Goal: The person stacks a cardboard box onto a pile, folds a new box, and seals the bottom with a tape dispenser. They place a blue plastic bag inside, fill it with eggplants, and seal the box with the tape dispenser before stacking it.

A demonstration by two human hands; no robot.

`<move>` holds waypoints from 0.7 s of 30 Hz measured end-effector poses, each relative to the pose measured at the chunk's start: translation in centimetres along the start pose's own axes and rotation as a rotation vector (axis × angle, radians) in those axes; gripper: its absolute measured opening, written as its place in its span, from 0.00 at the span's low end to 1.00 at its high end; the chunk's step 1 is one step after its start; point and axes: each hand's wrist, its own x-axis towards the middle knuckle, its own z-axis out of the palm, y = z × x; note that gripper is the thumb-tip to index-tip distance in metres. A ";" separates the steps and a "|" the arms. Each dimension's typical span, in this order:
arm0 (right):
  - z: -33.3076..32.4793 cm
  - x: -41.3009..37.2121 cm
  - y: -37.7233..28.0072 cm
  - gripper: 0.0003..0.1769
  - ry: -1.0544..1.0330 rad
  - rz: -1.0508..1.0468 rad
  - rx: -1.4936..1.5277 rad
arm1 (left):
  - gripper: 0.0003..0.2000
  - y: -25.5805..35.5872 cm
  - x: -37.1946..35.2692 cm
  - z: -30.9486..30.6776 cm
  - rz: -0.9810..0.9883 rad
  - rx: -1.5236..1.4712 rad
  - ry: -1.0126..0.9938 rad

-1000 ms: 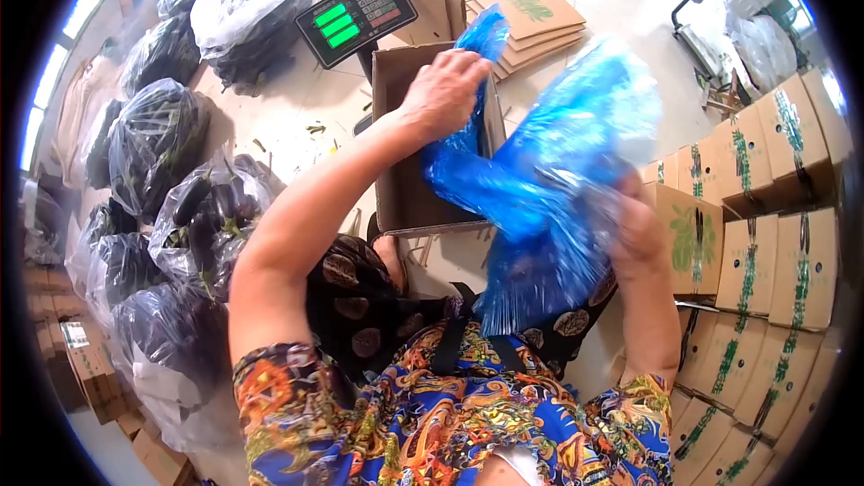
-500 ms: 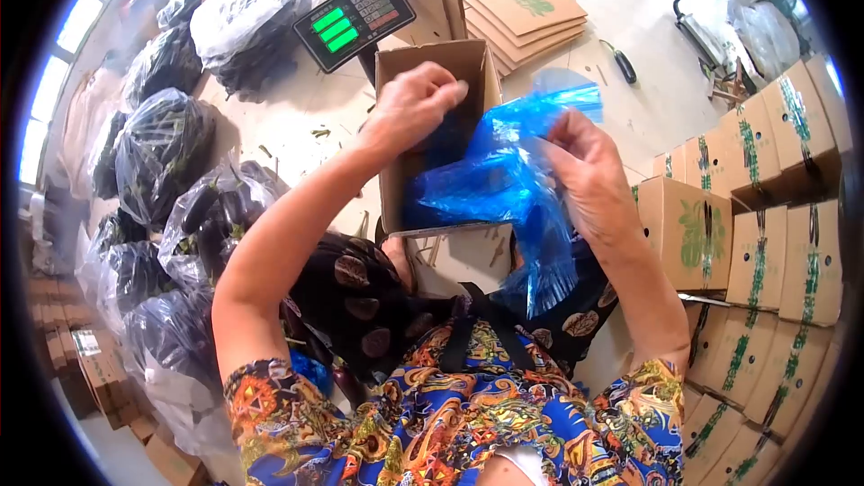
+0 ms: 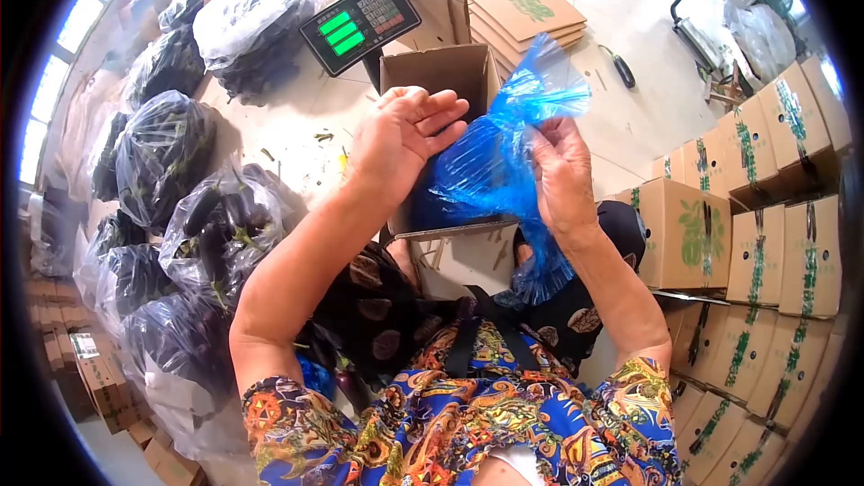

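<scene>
With fingers (image 3: pixel 565 130) of the right hand (image 3: pixel 567 182) drawn narrowly together against the thumb, pinching the blue plastic bag (image 3: pixel 481 171) at its right side in the head view. Holding this hand just beside the right wall of the open carton (image 3: pixel 436 70), fingertips up, wrist nearly straight, forearm slanting upward and inward from the lower right. Raising the left hand (image 3: pixel 394 137) over the left wall of the same carton, palm partly turned up, fingers wide, loosely stretched and slightly parted, pointing toward the bag. Cannot tell whether these fingertips touch the plastic. Bending the left arm at an elbow set well out to the side.

Lying partly inside the carton, the bag: bunched above the right wall and draped over the near right corner. Standing just beyond, a lit scale display (image 3: pixel 360 25). Heaped at left, bagged eggplants (image 3: pixel 236 220); stacked at right, taped cartons (image 3: pixel 740 256).
</scene>
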 end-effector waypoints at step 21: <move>-8.3 5.9 -1.2 0.14 -0.054 0.263 0.441 | 0.05 4.1 3.6 -5.6 0.190 -0.013 0.151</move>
